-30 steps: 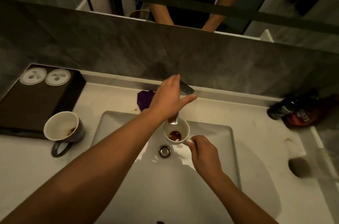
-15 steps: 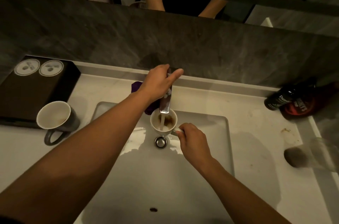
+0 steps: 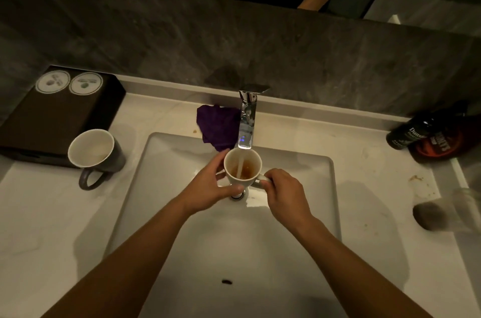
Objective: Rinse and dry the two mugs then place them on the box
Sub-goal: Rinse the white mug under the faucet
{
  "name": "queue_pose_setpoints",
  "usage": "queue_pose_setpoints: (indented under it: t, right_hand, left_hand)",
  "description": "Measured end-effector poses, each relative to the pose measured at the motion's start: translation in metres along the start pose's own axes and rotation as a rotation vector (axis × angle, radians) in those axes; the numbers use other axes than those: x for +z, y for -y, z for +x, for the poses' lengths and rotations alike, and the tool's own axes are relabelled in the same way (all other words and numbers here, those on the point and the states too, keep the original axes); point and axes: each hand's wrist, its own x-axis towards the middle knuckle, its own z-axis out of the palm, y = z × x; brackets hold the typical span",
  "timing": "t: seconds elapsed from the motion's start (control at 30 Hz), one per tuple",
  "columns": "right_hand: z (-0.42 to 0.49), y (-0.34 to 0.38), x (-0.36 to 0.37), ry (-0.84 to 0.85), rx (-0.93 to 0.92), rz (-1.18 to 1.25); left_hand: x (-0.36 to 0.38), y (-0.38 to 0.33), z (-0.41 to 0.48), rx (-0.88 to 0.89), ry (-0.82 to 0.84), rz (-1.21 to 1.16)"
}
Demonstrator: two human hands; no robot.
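The left hand (image 3: 208, 187) has left the tap (image 3: 247, 122) and now cups the white mug (image 3: 238, 183) at frame centre; the right hand (image 3: 283, 194) pinches its handle. Water, seemingly brownish, fills it: rinsing has begun.

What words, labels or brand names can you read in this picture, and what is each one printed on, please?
"Duns": white letters on the dark bottle at the right; the word's end curves out of sight, and the smaller line beneath is blurred.
Amber bottle beside it: large white lettering, turned sideways, too blurred to read.
Two round stickers on the box: print too small to read.
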Motion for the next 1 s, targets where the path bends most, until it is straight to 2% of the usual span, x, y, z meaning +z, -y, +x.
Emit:
queue_pose_setpoints:
  t: [0.17, 0.3, 0.43, 0.77, 0.9, 1.0]
  right_hand:
    - [-0.001, 0.001, 0.006, 0.012, 0.019, -0.017]
    - [0.005, -0.005, -0.001, -0.037, 0.054, 0.011]
    - [0.004, 0.001, 0.005, 0.012, 0.018, 0.022]
    - [0.008, -0.004, 0.010, 0.053, -0.001, -0.026]
    - [0.014, -0.014, 0.003, 0.026, -0.012, -0.060]
    - [0.018, -0.011, 0.005, 0.049, -0.070, -0.083]
  left_hand:
    - [0.011, 0.008, 0.011, 0.073, -0.140, 0.046]
    - [0.016, 0.003, 0.019, 0.094, -0.174, 0.041]
    - [0.010, 0.012, 0.015, 0.122, -0.206, 0.044]
    - [0.014, 0.018, 0.013, 0.088, -0.225, 0.037]
    - [0.020, 0.013, 0.019, 0.052, -0.210, 0.077]
    - [0.019, 0.006, 0.030, 0.060, -0.178, 0.195]
